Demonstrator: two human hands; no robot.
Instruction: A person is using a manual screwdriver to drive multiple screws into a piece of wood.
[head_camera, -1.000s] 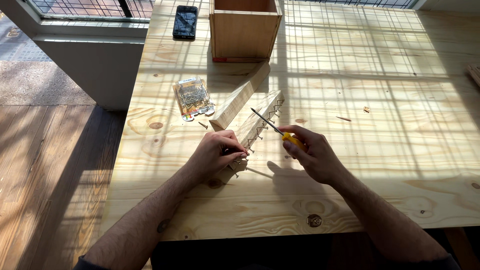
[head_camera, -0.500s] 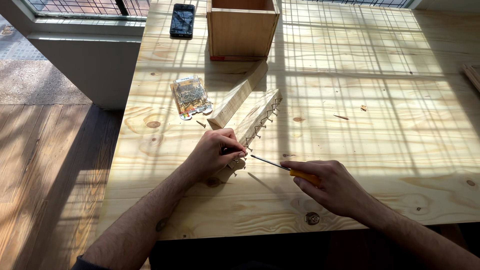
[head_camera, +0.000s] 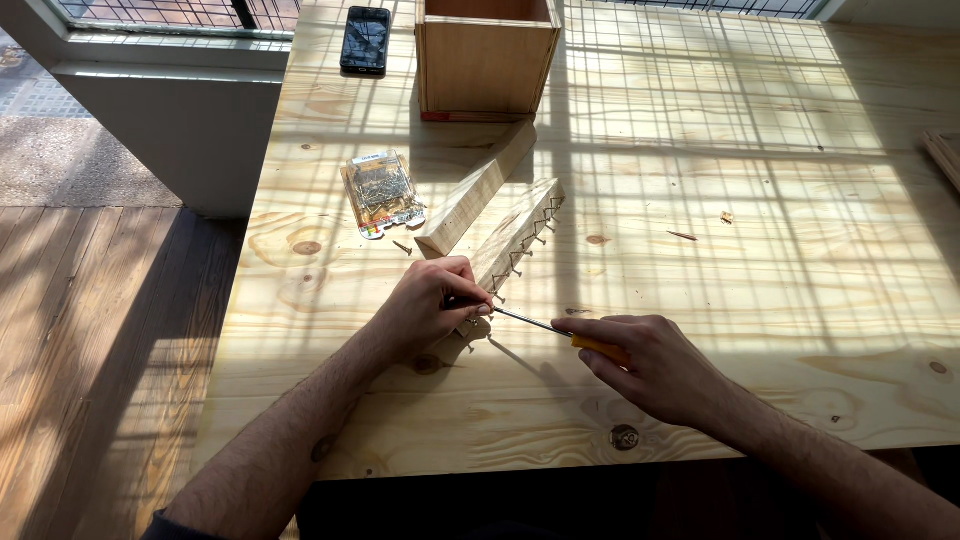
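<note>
My left hand (head_camera: 425, 310) grips the near end of a wooden strip (head_camera: 520, 232) that lies on the pine table (head_camera: 700, 250). A row of screws sticks out along the strip's right edge. My right hand (head_camera: 650, 365) holds a yellow-handled screwdriver (head_camera: 560, 330) almost level with the table. Its metal tip points left and meets the strip right beside my left fingers. A second wooden strip (head_camera: 478, 190) lies just left of the first, angled the same way.
A clear packet of screws (head_camera: 380, 192) lies left of the strips, with one loose screw (head_camera: 402, 246) near it. An open wooden box (head_camera: 487, 55) and a black phone (head_camera: 365, 38) sit at the table's far edge. Wooden floor lies to the left.
My right hand has dropped toward the near edge and swung the screwdriver from pointing up-left over the strip to lying nearly flat, tip at my left fingers. The left hand stayed on the strip.
</note>
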